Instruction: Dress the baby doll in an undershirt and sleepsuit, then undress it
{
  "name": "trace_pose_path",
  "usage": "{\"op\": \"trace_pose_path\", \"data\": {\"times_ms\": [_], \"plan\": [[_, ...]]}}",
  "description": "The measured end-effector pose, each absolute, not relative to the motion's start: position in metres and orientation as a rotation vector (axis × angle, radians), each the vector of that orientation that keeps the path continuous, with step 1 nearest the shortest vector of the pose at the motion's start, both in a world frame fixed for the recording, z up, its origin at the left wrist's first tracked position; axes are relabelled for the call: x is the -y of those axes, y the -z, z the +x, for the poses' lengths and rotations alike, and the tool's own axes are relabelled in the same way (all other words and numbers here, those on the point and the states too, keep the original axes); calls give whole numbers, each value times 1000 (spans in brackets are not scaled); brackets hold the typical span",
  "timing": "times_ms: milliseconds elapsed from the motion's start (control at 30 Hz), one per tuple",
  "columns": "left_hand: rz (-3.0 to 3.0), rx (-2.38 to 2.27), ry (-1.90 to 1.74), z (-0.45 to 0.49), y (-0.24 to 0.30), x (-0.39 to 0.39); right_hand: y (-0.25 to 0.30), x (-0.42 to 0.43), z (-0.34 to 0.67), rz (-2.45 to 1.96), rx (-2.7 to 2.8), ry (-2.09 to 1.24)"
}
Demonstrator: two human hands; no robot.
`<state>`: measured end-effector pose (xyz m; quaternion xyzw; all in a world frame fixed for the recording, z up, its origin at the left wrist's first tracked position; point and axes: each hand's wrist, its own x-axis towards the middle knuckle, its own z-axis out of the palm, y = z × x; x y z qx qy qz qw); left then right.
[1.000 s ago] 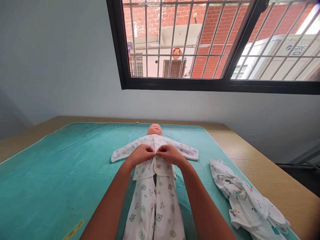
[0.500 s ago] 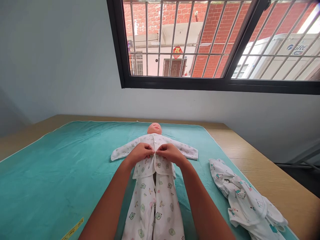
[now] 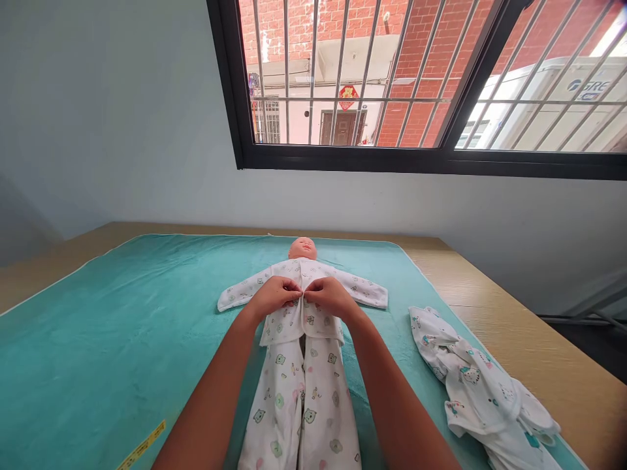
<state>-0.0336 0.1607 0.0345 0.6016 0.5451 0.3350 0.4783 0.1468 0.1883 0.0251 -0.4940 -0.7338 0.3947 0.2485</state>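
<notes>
Teal blanket (image 3: 122,339), doll (image 3: 302,249) lying flat, hands (image 3: 278,295) (close together) pinching its jacket (image 3: 321,325)

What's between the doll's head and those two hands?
In the head view, the upper front of the printed white jacket lies between the doll's head and the left hand and right hand.

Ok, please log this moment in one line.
left fingers: pinching jacket front; right fingers: pinching jacket front; doll: face-up on blanket

Room: pale grey wall (image 3: 122,130) | Window (image 3: 343,159): black-framed, with metal bars (image 3: 287,99) across | Outside: red brick building (image 3: 416,39), brown door (image 3: 345,127) | Furniture: wooden table (image 3: 470,281), its far edge near the wall | Light: daylight, brighter outside
</notes>
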Motion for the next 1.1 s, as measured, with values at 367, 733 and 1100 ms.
{"op": "trace_pose_path", "data": {"times_ms": [367,733,1100], "plan": [[1615,-1358,-842,-32,-33,-162,-22,-189,141,-1354,1890,-1022],[1857,-1702,-1058,-13,-19,-169,-14,-186,128,-1447,1859,-614],[1913,-1917,-1102,0,-8,-168,-7,-202,144,-1114,1638,-950]]}}
